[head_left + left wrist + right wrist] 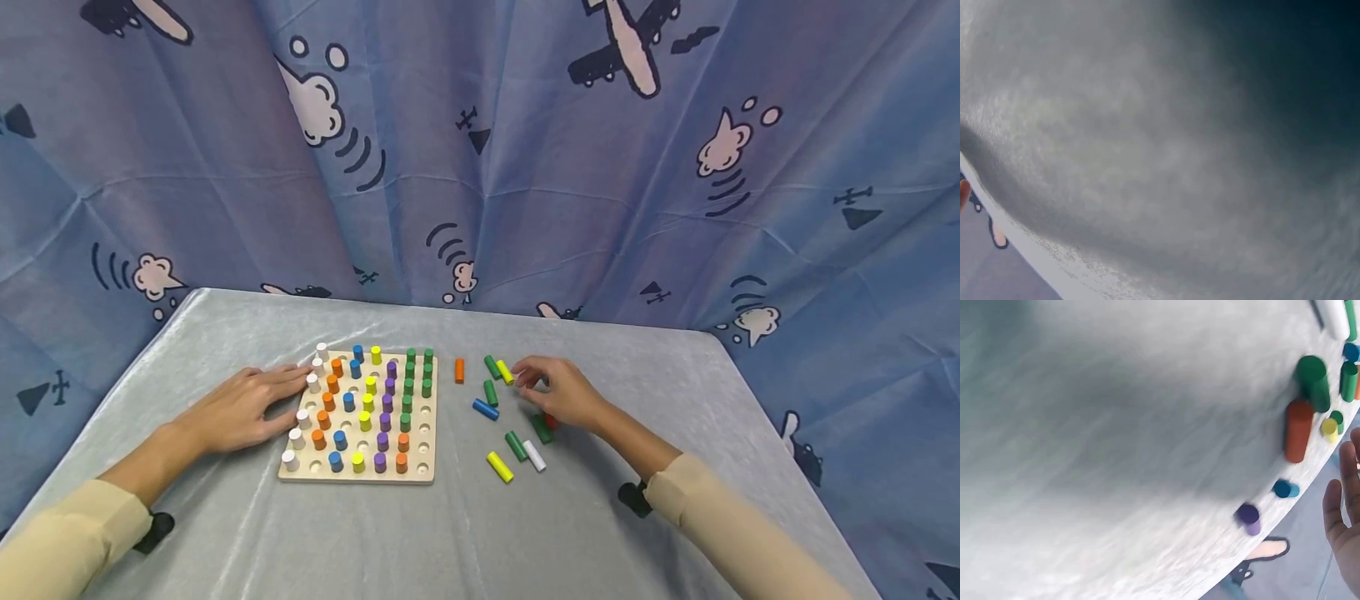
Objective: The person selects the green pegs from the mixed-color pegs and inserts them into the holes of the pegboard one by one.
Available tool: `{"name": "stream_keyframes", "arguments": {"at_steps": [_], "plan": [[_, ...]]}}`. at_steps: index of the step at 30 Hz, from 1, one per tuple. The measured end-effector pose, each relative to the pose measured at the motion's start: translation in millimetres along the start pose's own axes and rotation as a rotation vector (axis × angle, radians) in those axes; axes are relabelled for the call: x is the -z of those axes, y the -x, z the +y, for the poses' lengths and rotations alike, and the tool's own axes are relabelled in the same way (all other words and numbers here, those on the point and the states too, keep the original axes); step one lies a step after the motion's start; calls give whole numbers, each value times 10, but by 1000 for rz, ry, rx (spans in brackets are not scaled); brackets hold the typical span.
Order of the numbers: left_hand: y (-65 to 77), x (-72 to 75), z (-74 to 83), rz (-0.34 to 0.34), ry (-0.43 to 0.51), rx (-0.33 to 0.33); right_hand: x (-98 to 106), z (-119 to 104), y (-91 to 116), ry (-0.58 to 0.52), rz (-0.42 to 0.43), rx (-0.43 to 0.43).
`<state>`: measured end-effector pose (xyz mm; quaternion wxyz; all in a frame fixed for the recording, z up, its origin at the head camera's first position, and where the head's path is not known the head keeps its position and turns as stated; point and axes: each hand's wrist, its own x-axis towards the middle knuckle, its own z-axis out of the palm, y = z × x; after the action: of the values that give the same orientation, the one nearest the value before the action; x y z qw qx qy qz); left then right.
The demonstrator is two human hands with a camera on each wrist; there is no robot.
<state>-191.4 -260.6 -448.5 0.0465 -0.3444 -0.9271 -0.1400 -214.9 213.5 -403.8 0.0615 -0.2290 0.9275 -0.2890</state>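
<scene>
A wooden pegboard [354, 477] holds upright pegs in columns of white, orange, blue, yellow, purple and green, with two orange pegs [402, 442] below the green ones. My left hand [243, 408] lies along the board's left edge, fingertips at the white pegs [312, 382]. In the left wrist view only a fingertip [964, 192] shows. My right hand [566, 393] hovers over the loose pegs with bent, slightly spread fingers and nothing between them. Its fingertips come close to a yellow peg [505, 372]. A red-orange peg [1299, 432] lies partly hidden under that hand in the head view.
Loose green pegs [516, 446], a blue peg [486, 409], an orange peg [460, 371], a white peg [534, 456] and another yellow peg [499, 467] lie right of the board. The right wrist view shows a purple peg [1249, 517]. A patterned curtain [480, 167] hangs behind the grey-covered table [225, 533].
</scene>
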Motion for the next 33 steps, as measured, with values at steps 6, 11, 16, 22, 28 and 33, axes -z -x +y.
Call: {"name": "stream_keyframes", "arguments": {"at_steps": [6,11,16,22,28,33], "plan": [[10,-3,-10,-4,-4,3,57,118,154,-1,-57,4],[16,2,-15,-3,-4,3,57,209,236,-2,-117,-22],[22,-3,-10,0,-10,3,61,259,283,23,-153,-17],[16,-10,-16,10,-12,-3,59,279,308,11,-147,11],[14,-18,-29,20,-13,-10,32,262,314,4,-149,22],[16,-30,-39,22,-14,-13,18,253,313,9,-154,8]]}}
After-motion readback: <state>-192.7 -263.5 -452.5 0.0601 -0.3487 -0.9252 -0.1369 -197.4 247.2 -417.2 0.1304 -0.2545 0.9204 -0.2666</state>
